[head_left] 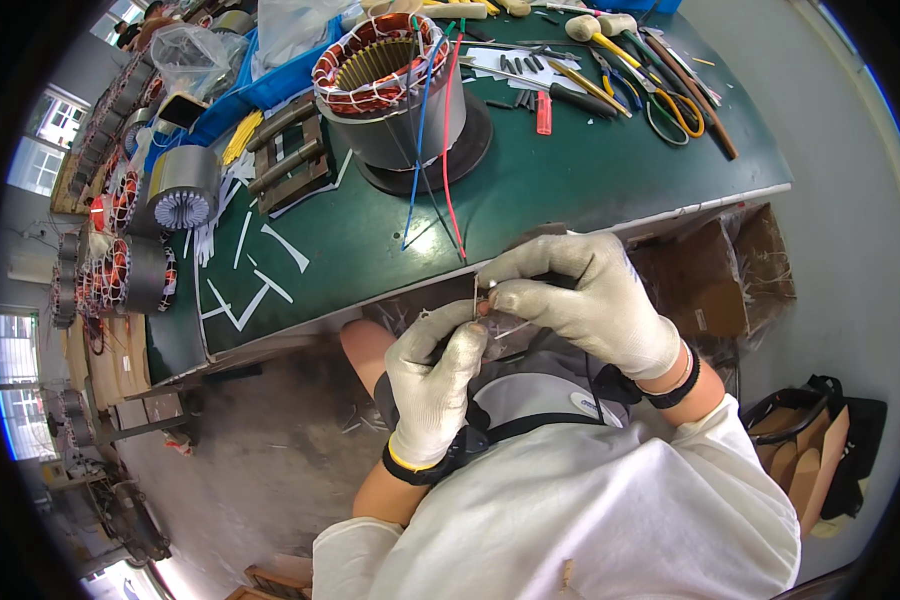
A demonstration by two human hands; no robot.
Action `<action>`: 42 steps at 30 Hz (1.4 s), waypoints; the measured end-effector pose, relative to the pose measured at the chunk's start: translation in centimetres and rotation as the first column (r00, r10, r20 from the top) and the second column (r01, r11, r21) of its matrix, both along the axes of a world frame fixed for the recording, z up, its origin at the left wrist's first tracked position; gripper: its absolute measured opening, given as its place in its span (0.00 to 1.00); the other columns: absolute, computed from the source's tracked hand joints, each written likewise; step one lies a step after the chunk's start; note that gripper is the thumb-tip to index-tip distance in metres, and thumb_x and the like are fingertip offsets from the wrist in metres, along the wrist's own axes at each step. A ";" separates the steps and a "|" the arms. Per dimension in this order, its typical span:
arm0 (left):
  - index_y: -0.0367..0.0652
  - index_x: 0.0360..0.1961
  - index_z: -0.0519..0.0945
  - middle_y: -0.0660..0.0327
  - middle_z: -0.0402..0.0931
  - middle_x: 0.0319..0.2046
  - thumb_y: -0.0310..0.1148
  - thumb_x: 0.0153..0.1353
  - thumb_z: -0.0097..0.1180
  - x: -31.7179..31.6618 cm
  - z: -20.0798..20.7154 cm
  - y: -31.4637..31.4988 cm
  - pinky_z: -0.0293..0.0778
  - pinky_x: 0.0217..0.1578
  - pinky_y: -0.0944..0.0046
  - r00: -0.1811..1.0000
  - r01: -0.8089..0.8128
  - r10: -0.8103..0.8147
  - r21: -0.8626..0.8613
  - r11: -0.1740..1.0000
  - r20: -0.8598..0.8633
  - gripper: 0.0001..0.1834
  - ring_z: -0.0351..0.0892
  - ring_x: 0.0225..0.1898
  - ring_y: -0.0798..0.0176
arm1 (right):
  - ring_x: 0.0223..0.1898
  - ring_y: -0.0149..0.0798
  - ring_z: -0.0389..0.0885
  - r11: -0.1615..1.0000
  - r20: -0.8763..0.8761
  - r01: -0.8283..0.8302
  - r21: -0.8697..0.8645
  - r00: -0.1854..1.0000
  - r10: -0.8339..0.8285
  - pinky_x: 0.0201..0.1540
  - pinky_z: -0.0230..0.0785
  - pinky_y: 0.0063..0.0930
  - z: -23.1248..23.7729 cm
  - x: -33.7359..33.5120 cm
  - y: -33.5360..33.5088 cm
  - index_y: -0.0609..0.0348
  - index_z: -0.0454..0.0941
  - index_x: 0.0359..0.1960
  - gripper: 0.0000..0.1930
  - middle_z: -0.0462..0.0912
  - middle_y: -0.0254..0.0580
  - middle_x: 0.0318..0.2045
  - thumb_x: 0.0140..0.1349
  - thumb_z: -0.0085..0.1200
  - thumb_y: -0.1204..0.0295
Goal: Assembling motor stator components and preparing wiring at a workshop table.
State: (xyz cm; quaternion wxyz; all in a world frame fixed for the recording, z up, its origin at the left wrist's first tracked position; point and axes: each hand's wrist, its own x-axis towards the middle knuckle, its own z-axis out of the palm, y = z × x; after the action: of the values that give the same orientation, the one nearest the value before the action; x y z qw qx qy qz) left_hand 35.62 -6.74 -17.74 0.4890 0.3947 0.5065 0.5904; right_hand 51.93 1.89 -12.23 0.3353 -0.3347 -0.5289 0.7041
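Both my hands wear whitish work gloves and meet just off the table's front edge. My left hand [433, 375] is closed, thumb pressed to forefinger, with a thin pale strand [475, 298] standing up from its fingertips. My right hand [600, 305] pinches at the strand's upper end; a small whitish bit shows there, too small to name. Beyond my hands a motor stator [395, 130] with copper windings and white lacing stands on a dark round base [475, 150]. Blue, red and dark leads [450, 170] hang down its front toward the table edge.
On the green table [570, 185] lie a metal frame with rods [290, 155], white paper strips [285, 248], scissors [678, 115], mallets [595, 30], pliers and a red tube [543, 113]. More stators [183, 188] stand at left. Cardboard boxes [690, 275] sit below the table at right.
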 end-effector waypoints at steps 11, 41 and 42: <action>0.31 0.43 0.83 0.65 0.78 0.25 0.30 0.65 0.61 -0.2 0.2 -0.1 0.66 0.26 0.72 0.998 0.049 -0.052 0.057 0.997 0.044 0.12 0.70 0.24 0.75 | 0.32 0.27 0.82 0.993 0.078 -0.043 0.108 0.996 0.035 0.35 0.76 0.22 -0.5 0.1 0.1 0.69 0.85 0.36 0.09 0.86 0.41 0.30 0.58 0.64 0.74; 0.36 0.37 0.77 0.60 0.76 0.30 0.31 0.69 0.48 -4.8 1.9 2.5 0.72 0.34 0.64 0.799 0.367 -0.232 0.143 0.919 -0.555 0.09 0.75 0.30 0.63 | 0.35 0.43 0.82 0.607 0.328 -0.300 0.736 0.942 0.069 0.36 0.74 0.35 -1.2 1.5 0.3 0.60 0.83 0.40 0.15 0.82 0.44 0.37 0.48 0.66 0.78; 0.36 0.42 0.75 0.61 0.76 0.34 0.29 0.69 0.48 -4.0 1.2 2.3 0.71 0.37 0.65 0.792 0.434 -0.324 0.104 0.895 -0.517 0.08 0.74 0.34 0.67 | 0.34 0.44 0.82 0.520 0.322 -0.286 0.805 0.946 0.021 0.36 0.75 0.35 -0.5 0.5 0.4 0.60 0.83 0.41 0.17 0.82 0.44 0.36 0.47 0.66 0.79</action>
State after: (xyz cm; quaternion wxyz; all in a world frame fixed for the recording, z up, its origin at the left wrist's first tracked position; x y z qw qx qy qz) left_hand 31.59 -4.46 -16.50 0.4084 0.6752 0.4553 0.4124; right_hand 52.38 2.30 -12.75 0.3145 -0.1761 -0.8705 0.3351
